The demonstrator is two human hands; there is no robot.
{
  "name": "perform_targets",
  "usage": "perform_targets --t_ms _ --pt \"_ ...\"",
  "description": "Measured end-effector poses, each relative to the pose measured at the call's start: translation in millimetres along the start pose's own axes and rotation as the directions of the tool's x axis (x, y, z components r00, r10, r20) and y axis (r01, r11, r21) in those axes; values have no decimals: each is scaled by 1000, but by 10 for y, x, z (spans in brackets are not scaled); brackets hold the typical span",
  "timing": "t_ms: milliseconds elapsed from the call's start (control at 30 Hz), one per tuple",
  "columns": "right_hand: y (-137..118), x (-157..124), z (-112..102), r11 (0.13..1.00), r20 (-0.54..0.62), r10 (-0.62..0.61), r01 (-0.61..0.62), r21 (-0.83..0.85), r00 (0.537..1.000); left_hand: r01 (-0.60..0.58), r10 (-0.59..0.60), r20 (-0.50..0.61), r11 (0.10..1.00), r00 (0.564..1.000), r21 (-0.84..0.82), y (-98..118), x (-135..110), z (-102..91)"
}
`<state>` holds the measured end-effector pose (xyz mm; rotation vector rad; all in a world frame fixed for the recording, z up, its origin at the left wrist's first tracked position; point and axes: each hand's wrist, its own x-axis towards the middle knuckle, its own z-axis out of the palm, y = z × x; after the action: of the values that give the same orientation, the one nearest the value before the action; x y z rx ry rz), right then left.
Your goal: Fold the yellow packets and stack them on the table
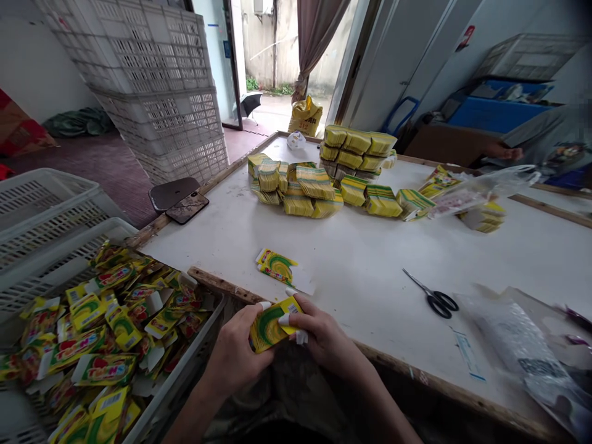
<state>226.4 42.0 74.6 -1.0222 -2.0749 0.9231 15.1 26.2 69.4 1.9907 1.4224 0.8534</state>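
Between my two hands, just over the table's front edge, is a small yellow and green carton (pixel 269 327). My left hand (pixel 238 342) is closed around its left end. At the other end, my right hand (pixel 321 330) grips the carton with the thumb across its face. White coverings show on several fingertips. Beyond my hands another carton (pixel 277 266), flattened-looking with white flaps, lies on the white table (pixel 351 265). At my left, a white plastic crate (pixel 208 327) holds many loose yellow, green and red cartons (pixel 108 314).
Bundled stacks of flat cartons (pixel 314 185) stand across the table's far part. Scissors (pixel 432 296) and a clear plastic bag (pixel 522 345) lie to the right. A phone (pixel 187 208) rests at the left edge. Tall stacked crates (pixel 157 80) rise behind. A person's hand (pixel 504 150) shows far right.
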Motion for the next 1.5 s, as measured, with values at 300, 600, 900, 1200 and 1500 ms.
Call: perform_targets --t_ms 300,600,900,1200,1500 --pt "3 98 97 954 -93 144 -113 279 985 -39 40 -8 997 999 62 -3 56 0" --pt "127 202 318 859 -55 207 -155 488 977 85 -94 -58 985 994 -149 -196 -32 60" --pt "588 683 211 897 -377 398 -441 -30 836 -100 -831 -219 196 511 -975 -367 -51 -326" --pt "592 738 301 899 -408 349 -425 -110 844 124 -749 26 75 662 -989 -244 -72 68" --pt "-54 388 491 951 -283 257 -189 245 924 -92 -615 -139 107 777 -990 31 38 229"
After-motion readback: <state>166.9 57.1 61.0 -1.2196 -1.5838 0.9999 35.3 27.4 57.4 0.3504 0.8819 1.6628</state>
